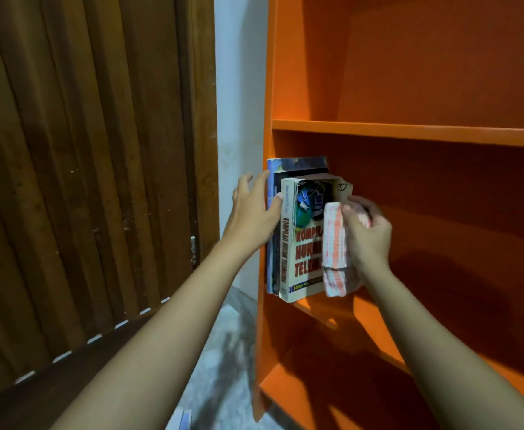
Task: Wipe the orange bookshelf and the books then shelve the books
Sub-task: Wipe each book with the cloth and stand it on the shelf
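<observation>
A small row of books (298, 231) stands upright at the left end of the middle shelf of the orange bookshelf (409, 131), packed against its left side panel, with their bottom edges at the front lip of the board. The nearest is a thick white paperback (305, 252) with red lettering down its spine; its long axis runs vertically, spine facing outward toward the camera, front cover turned to the right into the empty part of the shelf. Behind it to the left stand two or three slimmer, darker volumes, though how many exactly is hard to tell from this angle. The left hand (256, 217) is spread open, fingers loose, its thumb and palm pressed against the spines at the outer edge of the row, steadying rather than gripping. The right hand (367, 235) is closed around a folded cloth (335, 249) striped in pink and white, held flat against the paperback's front cover. The paperback looks moderately heavy and fairly stiff as a block, but its cover is soft and already curling at the top corner, so it would best be taken by pinching spine and fore-edge together near mid-height, not by the cover alone. The cloth is limp and light, easily bunched in one fist.
</observation>
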{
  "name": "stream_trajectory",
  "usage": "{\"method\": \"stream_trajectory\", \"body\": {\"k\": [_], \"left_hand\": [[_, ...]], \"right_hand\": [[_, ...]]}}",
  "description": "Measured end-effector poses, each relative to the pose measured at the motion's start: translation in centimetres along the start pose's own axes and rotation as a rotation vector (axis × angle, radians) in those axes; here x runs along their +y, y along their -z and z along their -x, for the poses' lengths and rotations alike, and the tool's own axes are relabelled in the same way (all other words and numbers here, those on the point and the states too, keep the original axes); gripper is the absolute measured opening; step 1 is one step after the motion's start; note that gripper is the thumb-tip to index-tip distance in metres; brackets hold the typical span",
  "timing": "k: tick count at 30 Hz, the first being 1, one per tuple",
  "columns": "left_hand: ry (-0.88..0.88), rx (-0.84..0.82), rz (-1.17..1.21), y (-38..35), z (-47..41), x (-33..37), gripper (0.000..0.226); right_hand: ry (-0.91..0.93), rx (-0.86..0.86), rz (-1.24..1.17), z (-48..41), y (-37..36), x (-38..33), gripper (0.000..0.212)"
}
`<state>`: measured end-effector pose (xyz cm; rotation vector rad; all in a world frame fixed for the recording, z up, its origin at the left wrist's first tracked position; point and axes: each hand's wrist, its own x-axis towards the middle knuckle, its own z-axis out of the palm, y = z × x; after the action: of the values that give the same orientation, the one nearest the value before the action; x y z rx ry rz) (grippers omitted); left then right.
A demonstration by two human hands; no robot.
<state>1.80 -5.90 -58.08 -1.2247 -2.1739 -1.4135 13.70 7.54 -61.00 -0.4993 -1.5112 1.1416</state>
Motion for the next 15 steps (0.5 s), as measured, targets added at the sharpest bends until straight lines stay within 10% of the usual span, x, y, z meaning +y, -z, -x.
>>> {"method": "stream_trajectory", "body": {"k": [8, 15], "left_hand": [[0.21, -0.006, -0.146, 5.0, 8.8, -9.2, 0.043], [0.634, -0.151, -0.19, 6.5, 21.7, -23.8, 0.036]], "right_hand": [[0.079, -0.318, 0.055, 9.9, -8.0, 0.9, 0.006], [-0.462, -0.63, 0.232, 22.8, -14.5, 13.6, 0.025]]}}
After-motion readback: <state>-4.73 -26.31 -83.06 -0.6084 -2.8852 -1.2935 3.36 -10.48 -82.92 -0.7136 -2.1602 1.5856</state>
